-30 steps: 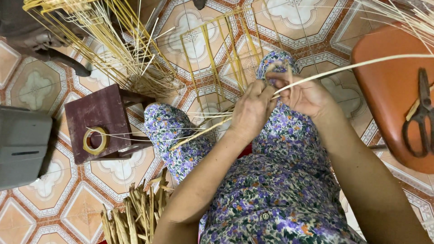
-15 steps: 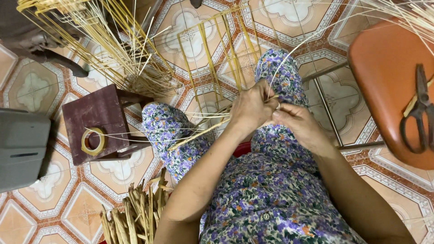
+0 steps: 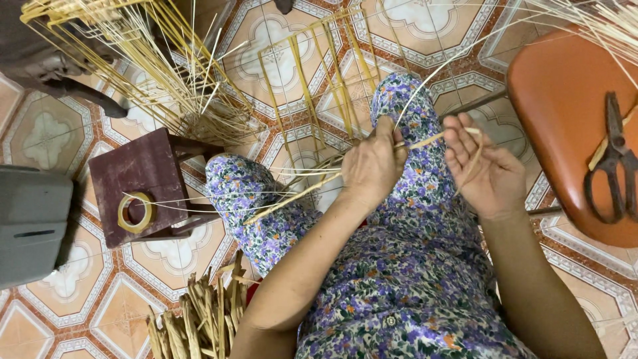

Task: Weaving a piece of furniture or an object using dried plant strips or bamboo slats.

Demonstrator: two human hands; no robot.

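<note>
Bundle of cut cane pieces (image 3: 193,322): nearest, at 7 o'clock on the tiled floor (image 3: 60,292), untouched.
Lap: flowered cloth (image 3: 399,292) covers the knees; the work sits above it at centre.
Left hand (image 3: 373,166): closed in a pinch on the flat cane strip (image 3: 425,141) where it crosses the woven start (image 3: 312,169); I judge this pinch should stay firm so the weave does not slip.
Right hand (image 3: 484,171): half open, fingers loosely curled, the strip's free end lying across the fingertips; a light guiding hold suits it, avoiding kinks.
Upright stakes (image 3: 319,80): fan toward 12 o'clock; keep them evenly spaced.
Small dark stool (image 3: 143,169): 9 o'clock, tape roll (image 3: 135,213) on top.
Orange seat (image 3: 558,113): 3 o'clock, scissors (image 3: 610,163) resting on it.
Loose cane heap (image 3: 126,60): 11 o'clock, farthest.
</note>
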